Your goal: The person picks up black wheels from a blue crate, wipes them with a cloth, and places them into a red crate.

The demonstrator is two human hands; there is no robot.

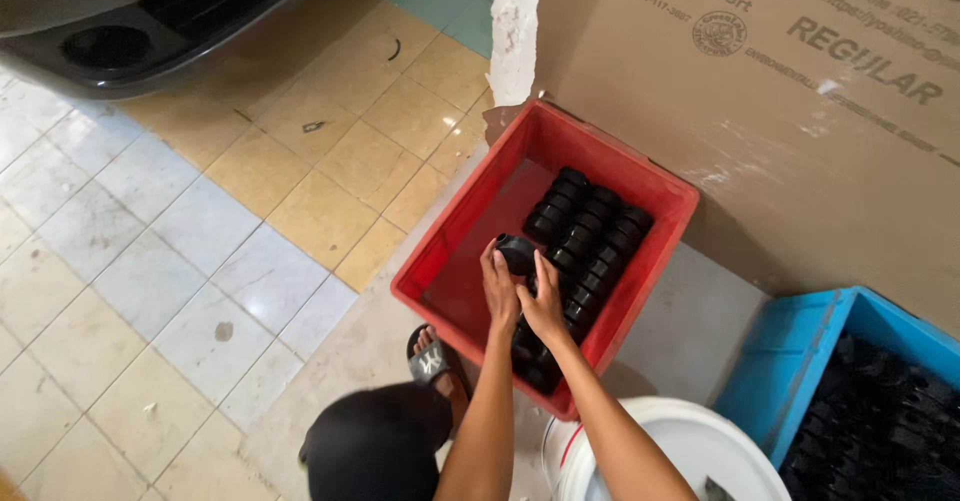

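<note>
A red plastic crate [455, 246] sits on the floor and holds rows of small black round parts [590, 231] packed along its right side. Both my hands reach into it from below. My left hand [498, 286] and my right hand [545, 306] are closed together around one black round part [517, 252], held just above the crate's bare left half. The fingers cover much of the part.
A large brown cardboard sheet [780, 91] leans behind the crate. A blue crate [800, 361] with black parts stands at the right. A white bucket [690, 451] is at the bottom. My sandalled foot [432, 356] rests by the red crate. A dark vehicle bumper [130, 31] is at top left.
</note>
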